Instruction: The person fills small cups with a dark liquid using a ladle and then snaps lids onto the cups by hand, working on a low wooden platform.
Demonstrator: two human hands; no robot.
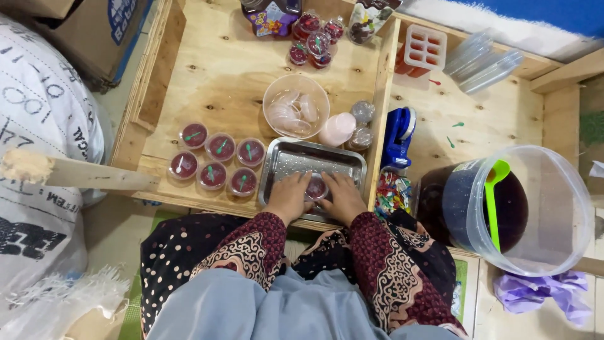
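A small clear cup of dark red jelly (316, 187) sits in a metal tray (289, 157) at the near edge of a wooden work surface. My left hand (288, 196) rests against the cup's left side. My right hand (343, 196) presses on its right side and rim. Both hands hold the cup from above, fingers closed around it. Several filled, lidded cups with small spoons (217, 160) stand in two rows to the left of the tray.
A clear bowl of lids (296, 106) and a stack of pink lids (338, 129) lie behind the tray. More filled cups (314, 39) stand at the back. A large clear bucket of dark jelly with a green ladle (503, 208) is at right, a blue tape dispenser (399, 135) beside it.
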